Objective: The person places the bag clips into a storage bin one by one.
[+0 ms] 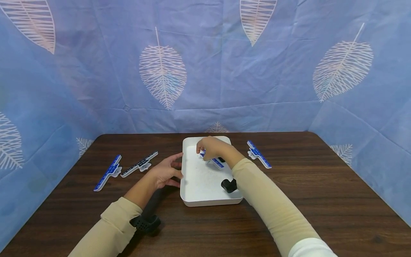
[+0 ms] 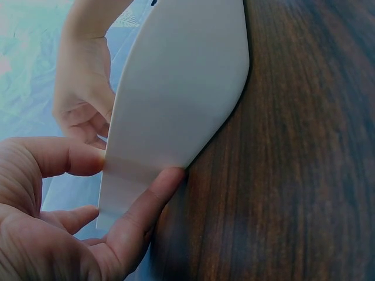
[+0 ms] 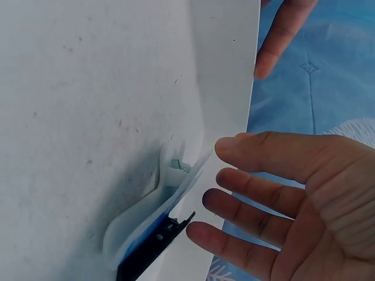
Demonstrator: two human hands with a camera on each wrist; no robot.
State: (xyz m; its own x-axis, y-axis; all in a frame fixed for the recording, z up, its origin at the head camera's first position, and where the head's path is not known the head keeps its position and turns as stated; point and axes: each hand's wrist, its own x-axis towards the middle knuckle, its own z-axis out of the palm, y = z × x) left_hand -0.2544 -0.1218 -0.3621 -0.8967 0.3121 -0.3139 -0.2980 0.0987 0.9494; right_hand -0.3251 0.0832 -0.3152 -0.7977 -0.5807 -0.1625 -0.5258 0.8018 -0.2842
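Observation:
A white tray (image 1: 200,189) lies on the table. My left hand (image 1: 165,173) is at its left side; in the left wrist view the fingertips touch the rim and outer wall. My right hand (image 1: 214,147) is over the far part of the tray, fingers extended and spread. Just beside those fingertips, in the right wrist view, a white and blue ruler clip (image 3: 143,229) leans inside the tray, with a black strip (image 3: 158,246) along it. The same blue ruler clip (image 1: 218,163) is partly covered by my right hand in the head view.
Left of the tray lie a blue ruler clip (image 1: 109,173) and a black one (image 1: 140,164). Another blue ruler clip (image 1: 258,154) lies to the right of it. Behind the wooden table (image 1: 321,200) hangs a blue leaf-patterned cloth (image 1: 205,71).

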